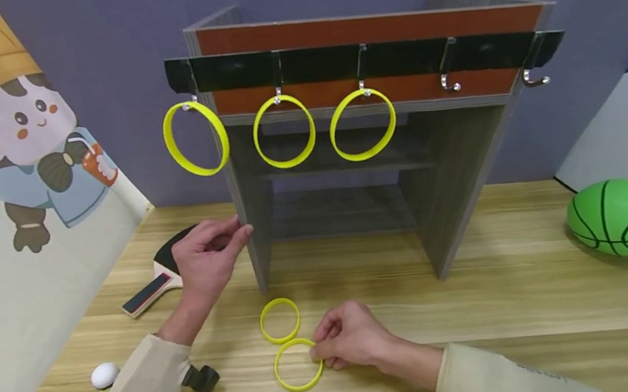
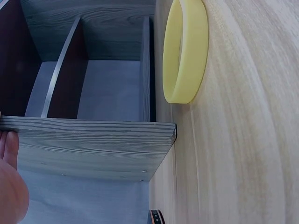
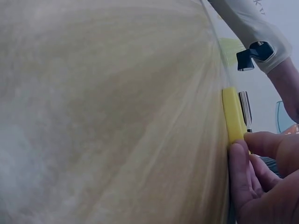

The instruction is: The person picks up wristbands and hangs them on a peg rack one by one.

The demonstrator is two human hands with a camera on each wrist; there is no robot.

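My right hand (image 1: pixel 351 337) pinches the right side of a yellow ring (image 1: pixel 278 374), which lies on the wooden table. In the right wrist view thumb and fingertips meet at the end of that yellow band (image 3: pixel 233 114). A second yellow ring (image 1: pixel 261 314) lies just beyond it. With its thumb and fingertips, my left hand (image 1: pixel 206 257) holds the front edge of the left side panel (image 1: pixel 254 246) of a grey shelf unit. Three more yellow rings hang from hooks on the black rail (image 1: pixel 318 68) across the unit's top; one is the leftmost ring (image 1: pixel 169 147).
The rail's two right-hand hooks (image 1: pixel 449 85) carry no ring. A table tennis paddle (image 1: pixel 147 295) lies left of the unit, partly behind my left hand. A white ball (image 1: pixel 104 374) sits by my left sleeve. At the right is a green ball (image 1: pixel 625 216) with black lines.
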